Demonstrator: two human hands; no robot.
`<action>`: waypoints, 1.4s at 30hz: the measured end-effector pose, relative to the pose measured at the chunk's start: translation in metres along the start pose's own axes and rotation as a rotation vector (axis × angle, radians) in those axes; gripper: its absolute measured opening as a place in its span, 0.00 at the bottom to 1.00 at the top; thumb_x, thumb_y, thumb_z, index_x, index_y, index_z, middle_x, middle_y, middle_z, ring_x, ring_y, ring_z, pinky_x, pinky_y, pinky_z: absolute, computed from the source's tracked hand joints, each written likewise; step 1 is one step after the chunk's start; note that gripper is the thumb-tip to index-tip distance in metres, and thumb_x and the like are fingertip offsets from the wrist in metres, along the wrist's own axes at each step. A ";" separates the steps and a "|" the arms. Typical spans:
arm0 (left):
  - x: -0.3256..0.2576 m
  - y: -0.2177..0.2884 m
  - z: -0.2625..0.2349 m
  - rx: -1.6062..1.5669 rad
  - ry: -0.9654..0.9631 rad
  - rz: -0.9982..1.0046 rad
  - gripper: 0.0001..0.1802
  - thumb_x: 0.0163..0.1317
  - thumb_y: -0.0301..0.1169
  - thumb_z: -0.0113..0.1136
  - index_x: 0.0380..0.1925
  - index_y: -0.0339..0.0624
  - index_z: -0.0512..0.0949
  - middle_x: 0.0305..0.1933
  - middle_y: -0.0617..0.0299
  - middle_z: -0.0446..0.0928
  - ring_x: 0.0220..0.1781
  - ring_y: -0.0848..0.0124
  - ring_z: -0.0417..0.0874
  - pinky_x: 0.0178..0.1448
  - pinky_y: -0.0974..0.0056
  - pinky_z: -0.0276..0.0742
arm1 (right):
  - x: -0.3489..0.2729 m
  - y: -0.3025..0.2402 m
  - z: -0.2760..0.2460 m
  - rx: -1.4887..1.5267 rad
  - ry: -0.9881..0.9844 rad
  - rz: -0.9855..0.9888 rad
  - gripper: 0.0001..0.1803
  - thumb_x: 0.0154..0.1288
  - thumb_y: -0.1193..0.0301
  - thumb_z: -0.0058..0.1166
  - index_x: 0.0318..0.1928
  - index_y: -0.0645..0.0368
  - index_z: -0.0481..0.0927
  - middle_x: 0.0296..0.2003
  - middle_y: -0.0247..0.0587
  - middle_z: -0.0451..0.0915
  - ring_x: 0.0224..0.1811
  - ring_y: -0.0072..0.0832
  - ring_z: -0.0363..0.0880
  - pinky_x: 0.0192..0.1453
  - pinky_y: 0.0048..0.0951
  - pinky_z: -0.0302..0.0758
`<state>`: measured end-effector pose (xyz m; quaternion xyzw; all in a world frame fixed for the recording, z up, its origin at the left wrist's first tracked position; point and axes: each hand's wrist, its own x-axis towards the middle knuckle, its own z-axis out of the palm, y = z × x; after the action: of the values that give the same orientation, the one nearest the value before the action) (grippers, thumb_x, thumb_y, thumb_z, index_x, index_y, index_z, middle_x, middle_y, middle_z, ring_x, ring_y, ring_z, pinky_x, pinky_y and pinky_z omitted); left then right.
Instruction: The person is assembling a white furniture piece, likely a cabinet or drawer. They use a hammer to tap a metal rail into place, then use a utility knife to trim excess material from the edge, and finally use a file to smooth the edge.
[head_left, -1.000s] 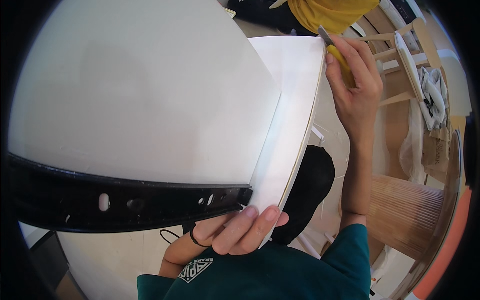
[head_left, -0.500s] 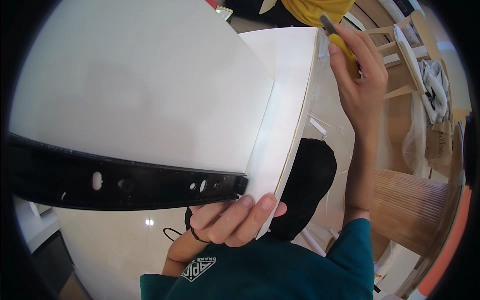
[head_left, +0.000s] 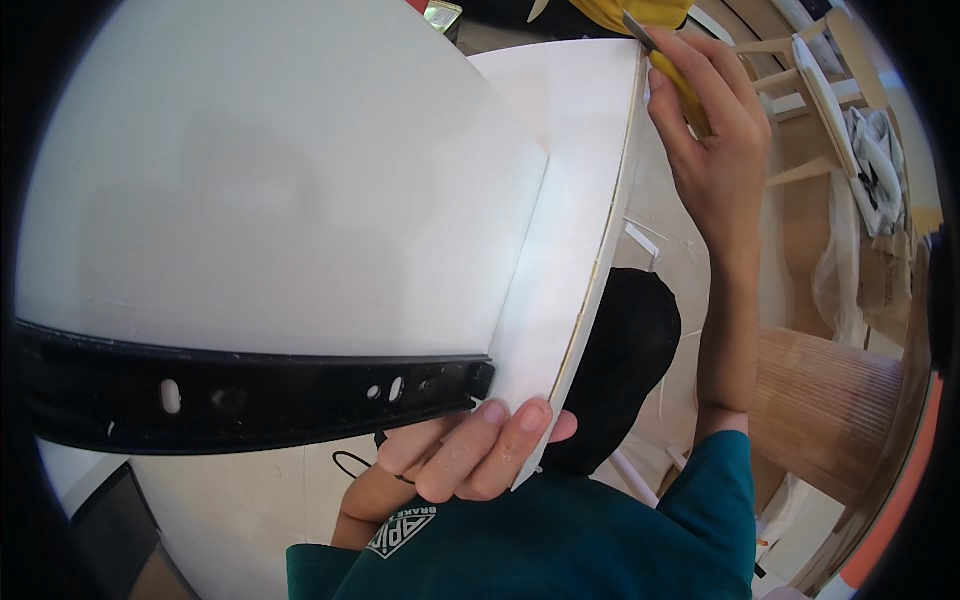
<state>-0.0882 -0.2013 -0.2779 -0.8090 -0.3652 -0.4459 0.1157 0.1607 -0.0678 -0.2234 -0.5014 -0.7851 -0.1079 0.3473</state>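
With left hand (head_left: 475, 445) clamped on near corner of white panel (head_left: 580, 160), right hand (head_left: 728, 145) around yellow knife (head_left: 690, 105): brought back to panel's far corner, seemingly within the edge's reach.

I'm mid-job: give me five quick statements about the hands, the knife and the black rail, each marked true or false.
1. The right hand holds a yellow-handled knife. True.
2. The left hand grips the white panel at its lower end. True.
3. The knife's blade points toward the left hand. False: it points away, toward the top of the view.
4. The black rail has holes in it. True.
5. The rail's end is beside the right hand. False: it is beside the left.
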 end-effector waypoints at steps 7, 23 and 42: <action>-0.005 0.001 0.005 -0.001 0.041 -0.016 0.21 0.65 0.55 0.58 0.50 0.57 0.78 0.44 0.71 0.64 0.46 0.75 0.63 0.47 0.76 0.70 | -0.014 -0.026 -0.009 -0.035 -0.019 -0.045 0.17 0.60 0.83 0.58 0.50 0.59 0.83 0.43 0.40 0.80 0.39 0.28 0.81 0.40 0.24 0.79; -0.012 -0.003 0.015 -0.262 0.231 -0.144 0.23 0.64 0.60 0.57 0.43 0.55 0.72 0.42 0.71 0.71 0.43 0.75 0.67 0.46 0.68 0.67 | -0.013 -0.033 -0.018 0.075 0.036 0.051 0.15 0.65 0.79 0.55 0.53 0.63 0.80 0.43 0.44 0.79 0.44 0.31 0.80 0.48 0.27 0.77; -0.016 -0.002 0.014 -0.461 0.251 -0.178 0.20 0.67 0.54 0.56 0.42 0.53 0.67 0.43 0.68 0.75 0.42 0.73 0.68 0.50 0.66 0.68 | -0.015 -0.029 0.003 -0.084 0.088 -0.065 0.19 0.55 0.80 0.60 0.48 0.52 0.83 0.39 0.35 0.80 0.32 0.33 0.80 0.34 0.29 0.76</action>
<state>-0.0862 -0.2002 -0.2996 -0.7171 -0.3065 -0.6224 -0.0664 0.1377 -0.0906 -0.2303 -0.4846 -0.7796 -0.1739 0.3566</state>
